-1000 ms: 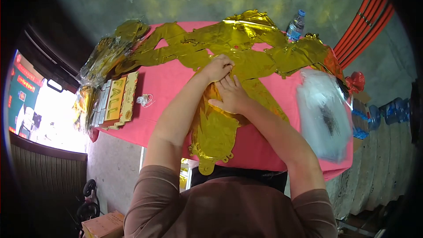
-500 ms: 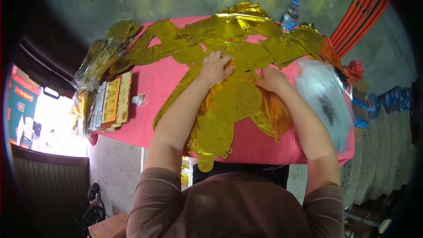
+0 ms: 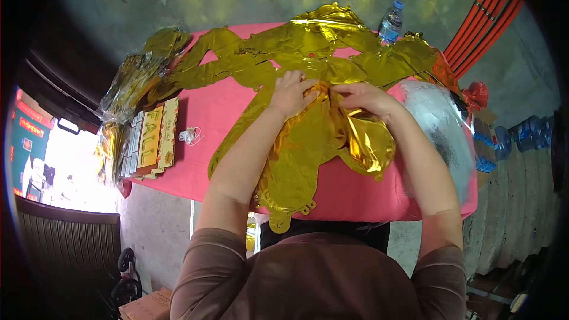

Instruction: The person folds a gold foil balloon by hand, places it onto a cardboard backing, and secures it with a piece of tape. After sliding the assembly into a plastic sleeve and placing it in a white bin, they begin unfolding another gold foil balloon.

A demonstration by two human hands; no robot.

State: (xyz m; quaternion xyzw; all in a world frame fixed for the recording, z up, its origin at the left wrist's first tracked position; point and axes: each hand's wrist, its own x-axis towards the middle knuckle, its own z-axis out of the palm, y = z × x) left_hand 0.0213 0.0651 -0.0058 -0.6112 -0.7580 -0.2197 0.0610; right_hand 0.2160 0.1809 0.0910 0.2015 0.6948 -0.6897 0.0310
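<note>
A large, flat gold foil balloon (image 3: 290,169) lies uninflated across the pink table, its near lobe hanging over the front edge. My left hand (image 3: 291,93) rests on its upper middle, fingers bent and thumb on the foil. Just to the right, my right hand (image 3: 368,99) is closed on a fold of the same balloon, its fingertips close to my left thumb. Between the two hands the foil is gathered into creases with an orange sheen. A right-hand lobe is lifted and bent below my right hand. My fingertips are partly lost in the folds.
More gold foil (image 3: 261,53) spreads along the back of the table (image 3: 216,109). Cards reading FALL (image 3: 151,142) and plastic-wrapped foil (image 3: 136,77) sit at left, with a small white item (image 3: 189,136) nearby. At right are a clear plastic bag (image 3: 435,136) and a water bottle (image 3: 390,22).
My right hand has moved left and slightly up, closer to my left hand, drawing the foil into folds. The right lobe has risen and turned. My left hand has barely shifted.
</note>
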